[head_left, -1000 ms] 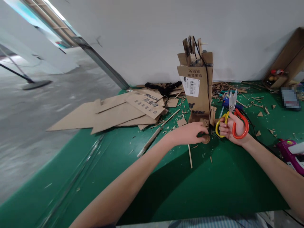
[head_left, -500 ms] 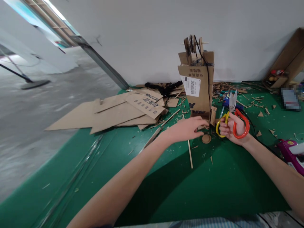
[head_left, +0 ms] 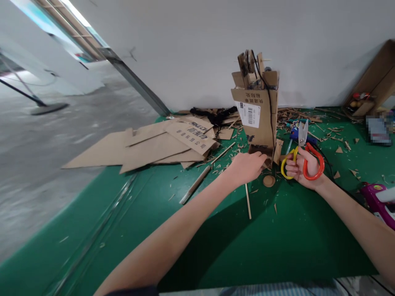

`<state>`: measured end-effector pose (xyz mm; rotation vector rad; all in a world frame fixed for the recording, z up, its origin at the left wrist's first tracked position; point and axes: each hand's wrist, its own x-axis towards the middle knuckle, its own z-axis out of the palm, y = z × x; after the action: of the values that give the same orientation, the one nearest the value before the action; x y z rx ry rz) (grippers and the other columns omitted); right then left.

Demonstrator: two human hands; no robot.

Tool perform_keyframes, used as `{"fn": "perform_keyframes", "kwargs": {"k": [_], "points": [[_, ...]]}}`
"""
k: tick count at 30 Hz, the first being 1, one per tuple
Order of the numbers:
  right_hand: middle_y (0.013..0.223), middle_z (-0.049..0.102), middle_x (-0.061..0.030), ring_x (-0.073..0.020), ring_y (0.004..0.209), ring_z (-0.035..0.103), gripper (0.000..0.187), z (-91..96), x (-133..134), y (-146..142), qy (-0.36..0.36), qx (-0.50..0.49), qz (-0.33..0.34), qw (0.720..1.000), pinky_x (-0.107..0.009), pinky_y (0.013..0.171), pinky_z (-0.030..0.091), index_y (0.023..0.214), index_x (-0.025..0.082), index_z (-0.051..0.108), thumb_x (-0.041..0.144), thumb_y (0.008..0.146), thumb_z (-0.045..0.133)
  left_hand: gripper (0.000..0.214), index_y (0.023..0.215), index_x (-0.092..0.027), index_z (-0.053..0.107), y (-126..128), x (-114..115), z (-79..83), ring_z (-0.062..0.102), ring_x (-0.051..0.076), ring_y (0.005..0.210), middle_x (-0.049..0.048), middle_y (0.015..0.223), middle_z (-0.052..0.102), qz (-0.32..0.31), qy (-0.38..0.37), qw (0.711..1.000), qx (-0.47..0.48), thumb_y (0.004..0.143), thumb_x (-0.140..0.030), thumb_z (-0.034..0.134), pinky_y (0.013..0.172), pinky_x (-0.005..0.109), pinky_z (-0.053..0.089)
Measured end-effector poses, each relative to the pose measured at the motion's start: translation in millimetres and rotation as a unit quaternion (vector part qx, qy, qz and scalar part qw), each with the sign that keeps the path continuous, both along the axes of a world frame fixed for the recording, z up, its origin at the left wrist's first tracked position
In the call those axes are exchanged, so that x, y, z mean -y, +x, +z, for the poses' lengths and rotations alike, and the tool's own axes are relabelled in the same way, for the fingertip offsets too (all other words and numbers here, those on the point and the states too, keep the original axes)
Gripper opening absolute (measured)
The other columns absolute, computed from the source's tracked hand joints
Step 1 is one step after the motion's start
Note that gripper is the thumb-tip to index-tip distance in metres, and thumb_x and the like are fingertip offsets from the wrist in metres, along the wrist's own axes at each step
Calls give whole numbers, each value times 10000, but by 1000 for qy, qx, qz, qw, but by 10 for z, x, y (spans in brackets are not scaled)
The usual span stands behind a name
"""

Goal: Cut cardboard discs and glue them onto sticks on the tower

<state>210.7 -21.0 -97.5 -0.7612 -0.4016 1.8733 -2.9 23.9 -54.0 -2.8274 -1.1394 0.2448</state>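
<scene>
A tall cardboard box [head_left: 262, 119] stands upright with a white label on its front and an opening low down. At that opening my left hand [head_left: 247, 167] is closed, its fingers curled inward; the fingertips and whatever they grip are hidden. My right hand [head_left: 304, 166] holds scissors [head_left: 303, 133] with one yellow and one red handle, blades up and slightly apart. Between the hands lies a round cardboard disc [head_left: 268, 181]. A thin wooden stick [head_left: 248, 202] sits just below my left hand. Cardboard uprights with a wheel [head_left: 249, 61] and a black cord top the box.
Flat cardboard sheets [head_left: 154, 144] are piled at the left, near a wooden strip [head_left: 195, 185]. Scraps litter the green table [head_left: 216, 255]. A blue tool [head_left: 296, 133] lies behind the scissors. At the right are a purple glue gun [head_left: 375, 197], a phone [head_left: 379, 129] and an open carton [head_left: 375, 78].
My left hand has moved in to the box's lower opening, and its fingers have closed. The box's top has shifted slightly down in view. My right hand and the scissors stay nearly still.
</scene>
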Motion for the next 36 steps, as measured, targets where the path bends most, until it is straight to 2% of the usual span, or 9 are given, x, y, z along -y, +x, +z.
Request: {"fn": "perform_keyframes", "kwargs": {"k": [6, 12, 16, 18, 21, 25, 27, 30, 36], "points": [[647, 383, 44, -77, 478, 329, 373, -29, -3, 16, 6, -5, 7, 1000, -181, 434, 365, 815, 191, 515, 536, 955, 512, 347, 1269, -184, 608, 24, 76, 75, 729, 268, 786, 125, 1133, 681, 0, -11, 1000, -19, 957, -195, 455, 579, 338, 508], [646, 378, 45, -80, 472, 328, 360, -36, -11, 15, -3, -7, 2, 1000, -184, 426, 365, 824, 189, 517, 523, 958, 498, 161, 902, -166, 708, -143, 161, 337, 729, 276, 883, 112, 991, 727, 20, -56, 995, -85, 911, -161, 547, 623, 301, 493], [640, 371, 46, -82, 471, 322, 348, -33, -27, 9, -7, -12, 5, 1000, -182, 425, 358, 818, 192, 506, 511, 957, 489, 167, 1029, -152, 683, -121, 202, 463, 715, 251, 790, 115, 1029, 698, 26, 18, 998, -49, 935, -170, 545, 585, 306, 466], [642, 370, 46, -81, 473, 323, 343, -38, -31, 11, -7, -9, 8, 1000, -181, 432, 360, 814, 189, 506, 500, 956, 487, 224, 1084, -147, 661, 7, 218, 428, 701, 226, 754, 114, 1048, 669, -18, 61, 998, -6, 984, -180, 462, 557, 297, 451], [638, 362, 51, -83, 472, 312, 333, -54, -30, 23, 5, -3, 10, 1000, -181, 427, 351, 811, 197, 501, 507, 928, 534, 323, 1202, -150, 626, 267, 212, 260, 705, 231, 847, 142, 1187, 623, -91, 107, 990, -5, 914, -60, 514, 551, 277, 445], [639, 358, 57, -87, 482, 313, 320, -67, -24, 36, 16, -2, 14, 1000, -183, 439, 364, 817, 203, 502, 499, 892, 597, 496, 1349, -92, 560, 509, 158, 2, 716, 243, 799, 216, 1324, 556, -71, 125, 989, -31, 855, -60, 601, 569, 315, 477], [635, 363, 58, -85, 481, 309, 318, -67, -20, 36, 13, 2, 12, 1000, -184, 439, 365, 830, 196, 512, 494, 886, 608, 395, 1270, -81, 617, 546, 141, -67, 722, 241, 772, 205, 1240, 599, -47, 122, 991, -25, 875, -79, 589, 576, 317, 484], [636, 372, 57, -80, 477, 307, 327, -68, -16, 28, 15, 5, 10, 1000, -183, 434, 356, 827, 187, 517, 496, 885, 608, 301, 1178, -100, 664, 524, 146, -68, 726, 232, 804, 179, 1155, 636, -41, 136, 990, 5, 935, -78, 487, 592, 300, 494], [635, 382, 57, -92, 478, 322, 328, -73, -8, 21, 31, 11, -2, 999, -201, 441, 353, 807, 213, 491, 508, 881, 613, 439, 1338, -194, 585, 311, 130, 91, 710, 237, 914, 157, 1213, 661, -38, 229, 960, 154, 980, -79, 359, 693, 330, 553]]}}
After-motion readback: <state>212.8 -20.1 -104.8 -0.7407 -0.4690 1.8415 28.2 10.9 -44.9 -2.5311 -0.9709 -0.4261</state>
